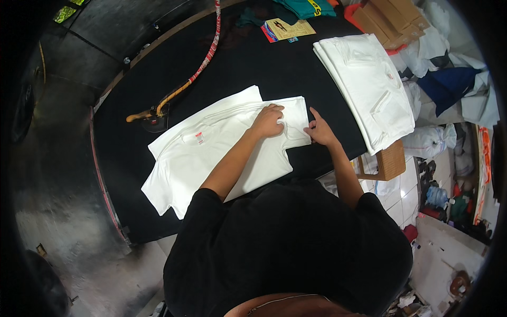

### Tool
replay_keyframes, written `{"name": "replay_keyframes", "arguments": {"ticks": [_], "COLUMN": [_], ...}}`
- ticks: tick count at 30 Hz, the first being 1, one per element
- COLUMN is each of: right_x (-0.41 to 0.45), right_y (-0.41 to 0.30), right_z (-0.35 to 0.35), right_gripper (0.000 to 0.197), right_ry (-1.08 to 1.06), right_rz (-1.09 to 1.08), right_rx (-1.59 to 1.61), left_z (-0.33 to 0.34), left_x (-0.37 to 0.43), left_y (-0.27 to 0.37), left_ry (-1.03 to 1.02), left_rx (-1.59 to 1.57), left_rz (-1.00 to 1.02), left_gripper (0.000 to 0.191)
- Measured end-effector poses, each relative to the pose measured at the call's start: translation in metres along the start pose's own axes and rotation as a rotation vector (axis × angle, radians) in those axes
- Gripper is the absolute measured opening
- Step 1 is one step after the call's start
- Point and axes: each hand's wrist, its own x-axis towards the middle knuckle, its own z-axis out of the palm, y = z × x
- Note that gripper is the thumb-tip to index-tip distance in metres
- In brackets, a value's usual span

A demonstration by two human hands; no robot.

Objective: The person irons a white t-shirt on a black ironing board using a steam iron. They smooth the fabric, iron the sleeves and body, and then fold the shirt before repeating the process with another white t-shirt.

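A white T-shirt [233,158] lies spread on the black-covered table [277,71], with more layers of white fabric showing along its far edge. Its collar, with a small red-and-white label [199,137], faces the far left. My left hand [269,121] rests near the right sleeve, fingers curled against the cloth around a small fold. At the hem of that sleeve is my right hand [321,130], its index finger stretched out and its thumb touching the hem edge. Whether the right fingers pinch the fabric, I cannot tell.
A steam iron [155,121] with a wrapped hose [206,59] stands at the left. Folded white shirts [368,87] are stacked at the table's right edge. Beyond are a printed card [291,29], teal garments [307,8] and cardboard [390,20]. A woven stool [391,160] stands below.
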Motion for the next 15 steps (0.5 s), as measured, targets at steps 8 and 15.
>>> {"name": "replay_keyframes", "arguments": {"ticks": [8, 15], "right_x": [0.022, -0.007], "right_y": [-0.016, -0.055], "right_z": [0.028, 0.050], "right_gripper": [0.019, 0.011], "right_ry": [0.438, 0.537], "right_rz": [0.023, -0.551], "right_rx": [-0.180, -0.298], "left_z": [0.001, 0.005], "left_x": [-0.013, -0.030], "left_y": [-0.003, -0.003], "left_ry": [0.000, 0.070], "left_rx": [-0.025, 0.142], "left_rz": [-0.003, 0.004], "left_gripper": [0.023, 0.025]}}
